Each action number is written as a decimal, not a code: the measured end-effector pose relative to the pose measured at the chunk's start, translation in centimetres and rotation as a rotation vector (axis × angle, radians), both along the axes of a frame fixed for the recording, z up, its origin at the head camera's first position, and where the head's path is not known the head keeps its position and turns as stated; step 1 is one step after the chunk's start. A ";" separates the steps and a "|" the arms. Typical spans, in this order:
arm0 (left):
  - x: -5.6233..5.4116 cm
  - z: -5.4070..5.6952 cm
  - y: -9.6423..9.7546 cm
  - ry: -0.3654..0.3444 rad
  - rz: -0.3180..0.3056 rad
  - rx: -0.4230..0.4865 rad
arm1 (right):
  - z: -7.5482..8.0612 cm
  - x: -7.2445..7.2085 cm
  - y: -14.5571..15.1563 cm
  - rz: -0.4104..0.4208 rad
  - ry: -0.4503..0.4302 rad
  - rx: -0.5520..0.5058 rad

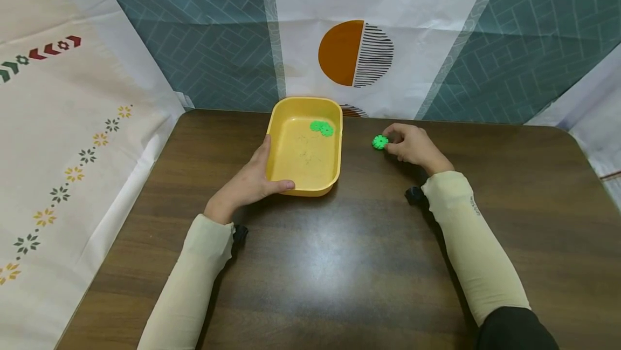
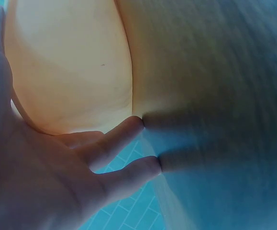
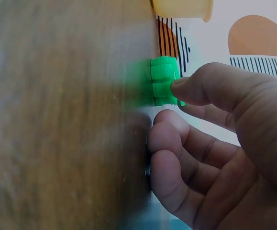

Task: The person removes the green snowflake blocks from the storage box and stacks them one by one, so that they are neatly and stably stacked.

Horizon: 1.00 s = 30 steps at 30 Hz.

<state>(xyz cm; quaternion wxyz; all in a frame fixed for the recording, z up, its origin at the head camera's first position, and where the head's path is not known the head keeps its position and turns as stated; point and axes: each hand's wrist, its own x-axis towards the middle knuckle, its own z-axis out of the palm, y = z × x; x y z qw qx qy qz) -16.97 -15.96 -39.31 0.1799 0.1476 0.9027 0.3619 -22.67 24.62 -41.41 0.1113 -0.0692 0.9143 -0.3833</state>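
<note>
A yellow plastic tray (image 1: 304, 169) stands near the table's back edge, with a few flat green flower-shaped discs (image 1: 322, 128) inside toward its far right. My left hand (image 1: 247, 180) rests against its near left corner, thumb at the near rim and fingers along the left side. In the left wrist view, spread, fairly straight fingers (image 2: 124, 139) touch the table beside the tray's wall. To the tray's right, my right hand (image 1: 412, 145) pinches a short stack of green flower-shaped discs (image 3: 163, 81) between thumb and index finger, at the tabletop. The other fingers curl loosely below.
The brown wooden table (image 1: 320, 274) reaches back to a patterned teal and white cloth (image 1: 223, 48). A cream cloth with printed flowers (image 1: 73, 123) hangs at the left. Small black devices (image 1: 414, 195) sit at both wrists.
</note>
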 end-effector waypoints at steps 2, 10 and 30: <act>0.0 0.0 0.0 -0.001 0.001 -0.004 | 0.0 -0.1 0.0 0.004 0.000 -0.003; -0.1 0.0 0.0 -0.002 0.006 -0.009 | -0.1 -0.2 0.0 0.002 -0.006 -0.002; -0.1 -0.1 0.1 -0.008 0.008 -0.001 | 0.1 -0.1 0.1 -0.003 -0.033 0.003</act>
